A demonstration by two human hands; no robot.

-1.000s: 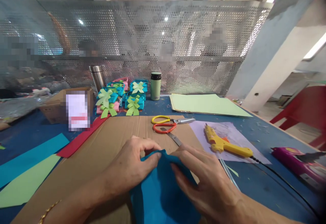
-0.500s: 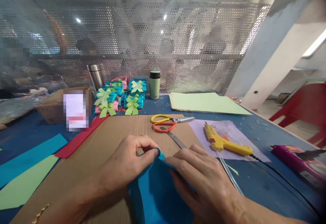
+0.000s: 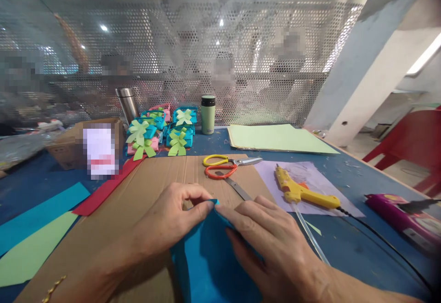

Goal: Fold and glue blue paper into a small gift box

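A folded piece of blue paper point(image 3: 217, 261) stands over the cardboard sheet point(image 3: 138, 220), its lower part cut off by the frame. My left hand point(image 3: 179, 215) pinches its top corner between thumb and forefinger. Along the right edge of the paper lies my right hand point(image 3: 268, 234), closed on it, with the forefinger reaching to the same corner. Just beyond the hands are scissors point(image 3: 223, 170) with one yellow and one red handle, and a metal ruler point(image 3: 237, 189). A yellow glue gun point(image 3: 303, 195) with a clear stick rests on purple paper point(image 3: 320, 174).
Blue and pink paper pieces with green bows point(image 3: 177, 140) are stacked at the back, beside a green bottle point(image 3: 208, 115) and a steel flask point(image 3: 127, 105). Left are a box point(image 3: 65, 149) and coloured strips point(image 3: 44, 211). Right are green sheets point(image 3: 282, 137) and a magenta device point(image 3: 396, 215).
The paper's top corner, rounded before, now looks pressed into a flatter point. My right forefinger has slid left up to that corner. The left hand keeps its pinch.
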